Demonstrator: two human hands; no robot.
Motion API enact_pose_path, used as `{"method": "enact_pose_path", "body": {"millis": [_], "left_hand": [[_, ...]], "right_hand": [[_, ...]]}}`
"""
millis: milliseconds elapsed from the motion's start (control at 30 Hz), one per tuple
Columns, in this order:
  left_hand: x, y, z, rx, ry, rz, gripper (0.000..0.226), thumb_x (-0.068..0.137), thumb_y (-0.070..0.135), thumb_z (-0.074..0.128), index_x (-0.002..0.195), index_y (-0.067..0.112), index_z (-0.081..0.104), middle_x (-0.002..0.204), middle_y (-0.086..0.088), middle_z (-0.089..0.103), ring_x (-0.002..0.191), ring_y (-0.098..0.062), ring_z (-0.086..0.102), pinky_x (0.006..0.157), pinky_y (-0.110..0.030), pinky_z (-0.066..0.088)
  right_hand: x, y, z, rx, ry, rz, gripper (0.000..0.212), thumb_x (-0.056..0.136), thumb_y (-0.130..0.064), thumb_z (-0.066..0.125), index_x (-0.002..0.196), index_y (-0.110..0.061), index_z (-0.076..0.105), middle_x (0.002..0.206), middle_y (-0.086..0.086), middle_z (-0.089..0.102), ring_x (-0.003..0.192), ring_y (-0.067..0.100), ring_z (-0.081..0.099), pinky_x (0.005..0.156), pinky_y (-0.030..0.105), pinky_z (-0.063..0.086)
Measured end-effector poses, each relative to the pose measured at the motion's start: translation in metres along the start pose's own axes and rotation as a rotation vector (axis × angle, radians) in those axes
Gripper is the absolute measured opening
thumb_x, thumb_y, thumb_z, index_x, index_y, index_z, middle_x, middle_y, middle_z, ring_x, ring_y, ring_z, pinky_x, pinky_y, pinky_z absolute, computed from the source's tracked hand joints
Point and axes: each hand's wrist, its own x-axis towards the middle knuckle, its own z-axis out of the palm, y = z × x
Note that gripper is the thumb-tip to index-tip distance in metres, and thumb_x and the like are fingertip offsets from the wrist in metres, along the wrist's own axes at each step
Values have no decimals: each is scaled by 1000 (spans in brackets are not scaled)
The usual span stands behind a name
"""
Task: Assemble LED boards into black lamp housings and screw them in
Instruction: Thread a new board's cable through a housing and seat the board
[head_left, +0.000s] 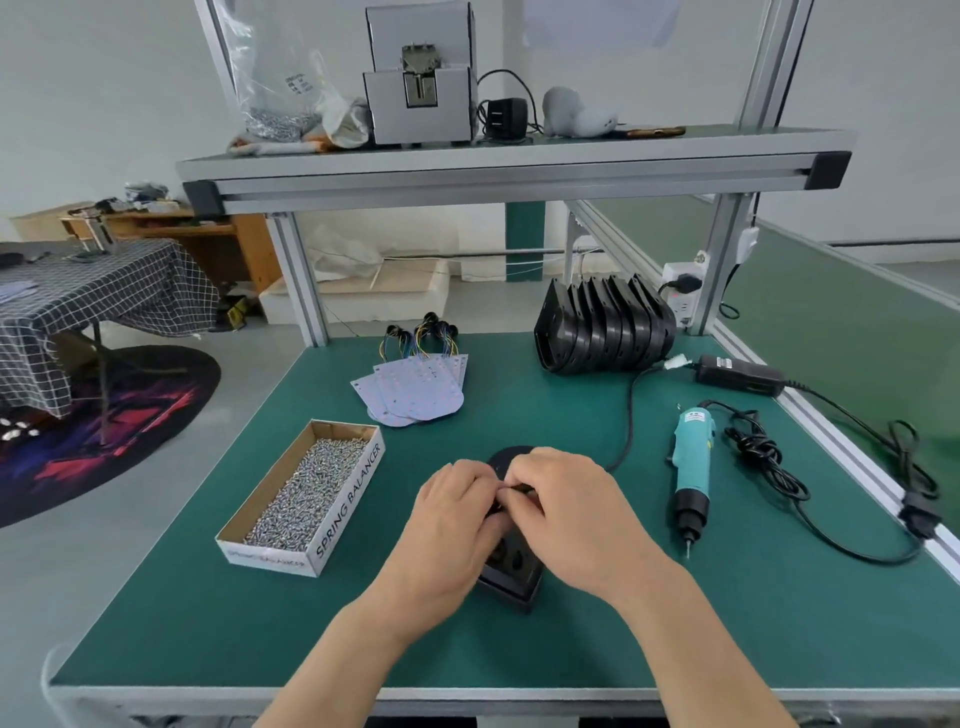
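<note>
One black lamp housing (511, 571) is found on the green counter (675, 623), directly before the person and largely covered by both hands. The left hand (457, 525) is curled over the housing and holds it. The right hand (566, 514) pinches a small dark part (519, 488) at the housing's middle; its identity cannot be determined. Whether an LED board is seated inside is hidden. A fan of LED boards (415, 387), a stack of housings (602, 332) and a box of screws (306, 499) are noted as unused stock. The electric screwdriver (691, 467) lies unheld at the right. No finished unit is seen; the work is judged early, with screwing outstanding.
</note>
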Motion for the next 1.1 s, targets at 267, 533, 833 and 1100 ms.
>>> {"method": "enact_pose_path", "body": {"millis": [267,533,833,1100], "left_hand": [[-20,-13,23,-13,-70,-230,48,95,67,3,120,43,37,158,10,26,153,-14,7,124,-44,-2],[-25,-24,25,-17,-43,-341,38,93,68,11,121,53,32,164,15,-2,152,-14,-16,123,-43,7],[-4,-3,-16,-431,89,-402,25,80,38,81,92,59,72,139,27,43,116,17,46,84,4,31],[22,21,-37,-265,26,-314,32,74,43,83,83,67,65,113,29,59,104,12,54,80,3,32]], "right_hand": [[-10,-23,-5,-158,47,-149,22,102,-28,47,81,-23,41,83,-9,50,83,18,51,67,37,46],[-12,-39,-29,-224,218,-188,25,95,-21,56,71,-16,53,68,-6,47,64,17,47,51,37,45],[-3,-17,-45,119,341,-114,20,98,-22,61,79,-16,60,73,-12,48,73,11,46,65,22,35],[-6,-13,-66,-85,209,70,24,102,-23,51,120,-28,66,115,-13,62,106,16,57,84,39,51]]}}
